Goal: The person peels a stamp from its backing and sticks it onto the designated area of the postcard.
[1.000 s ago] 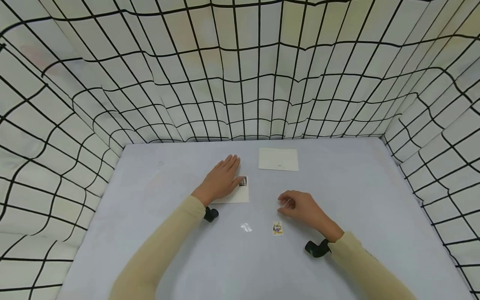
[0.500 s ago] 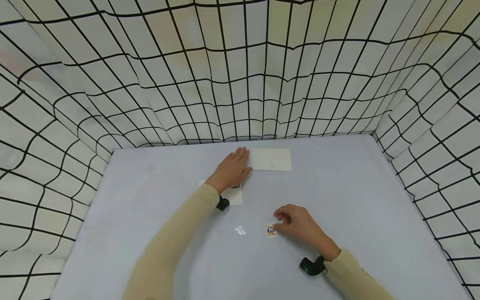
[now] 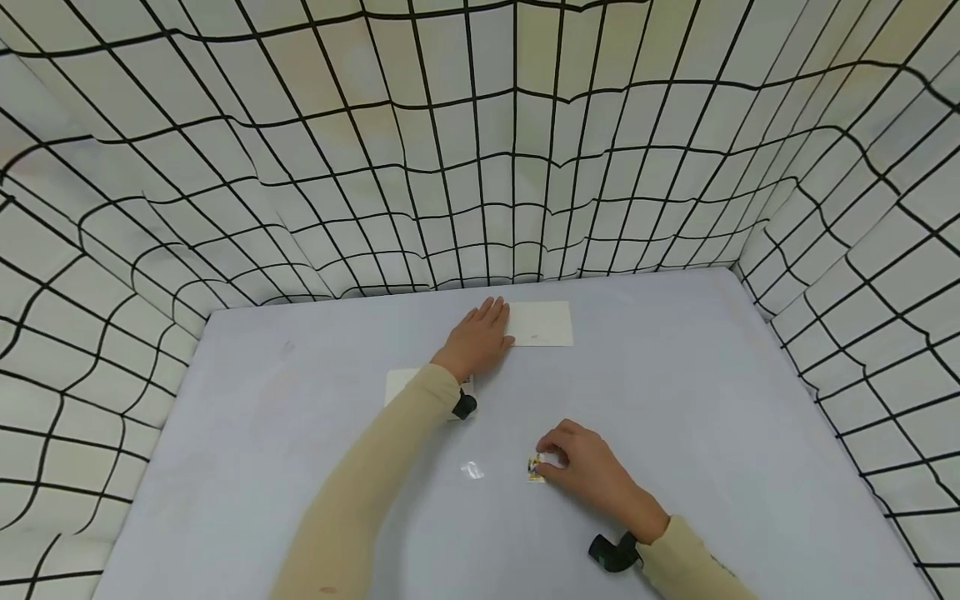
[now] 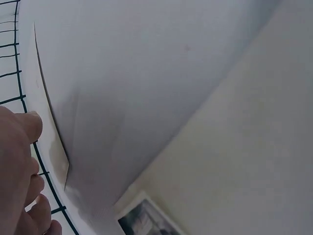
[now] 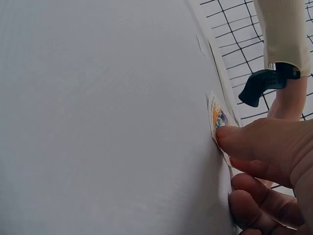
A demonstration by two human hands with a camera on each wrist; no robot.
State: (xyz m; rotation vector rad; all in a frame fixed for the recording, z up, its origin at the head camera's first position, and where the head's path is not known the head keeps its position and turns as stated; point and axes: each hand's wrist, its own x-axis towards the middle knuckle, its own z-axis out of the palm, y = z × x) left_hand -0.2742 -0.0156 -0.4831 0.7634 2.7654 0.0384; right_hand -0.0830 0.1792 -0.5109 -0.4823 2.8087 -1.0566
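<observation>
The right hand (image 3: 588, 468) has a small stamp (image 3: 533, 468) pinched at its edge, with the thumb pad lying right over part of the printed face. From the right wrist view you get yellow, blue and purple colours and a pale border, with the stamp tipped up at an angle. Can't really tell if its lower edge touches the table (image 3: 660, 375) (the thumb blocks that bit, annoyingly).

Left hand (image 3: 475, 340) is well away from the right one, fingers stretched out over the left end of the far card (image 3: 543, 325). Holding nothing that I can see, and whether it's actually pressing on the card I can't say.

What's in the way is mostly the left arm: its tan sleeve (image 3: 345, 492) and the black wrist camera (image 3: 465, 405) cut across the near card (image 3: 401, 385), so only the ends show from above. The left wrist view gives a better look at that card's corner, where there's a dark little picture (image 4: 146, 220) with a white border.

A shiny clear scrap (image 3: 472, 471) lies to the left of the stamp, near it. Black netting (image 3: 514, 125) over pale walls closes off the back and both sides.
</observation>
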